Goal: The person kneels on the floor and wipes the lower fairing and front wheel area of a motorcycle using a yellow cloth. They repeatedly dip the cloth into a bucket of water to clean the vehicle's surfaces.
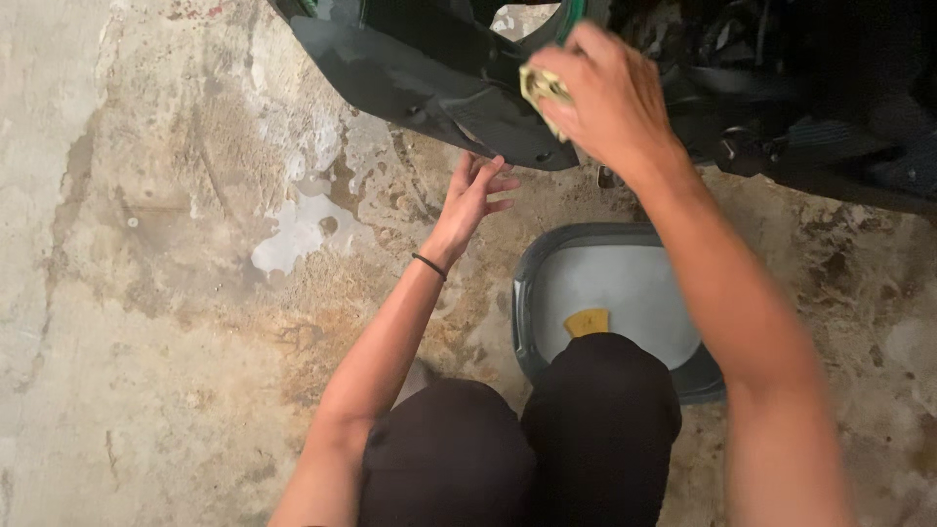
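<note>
Soft, even daylight fills the frame, brightest on the pale concrete floor point(146, 293) at left. The dark vehicle body point(429, 78) along the top stays dim, with a faint sheen but little detail. Shadows are weak and diffuse. The right hand point(605, 93) looks slightly motion-blurred; the lower right of the frame is soft.

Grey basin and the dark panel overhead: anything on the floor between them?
Head view: only bare, stained concrete floor lies between the grey basin and the dark panel.

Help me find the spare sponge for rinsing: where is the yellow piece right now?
In the head view, the yellow piece floats in the grey basin, lower centre-right, just above the person's right knee.
</note>
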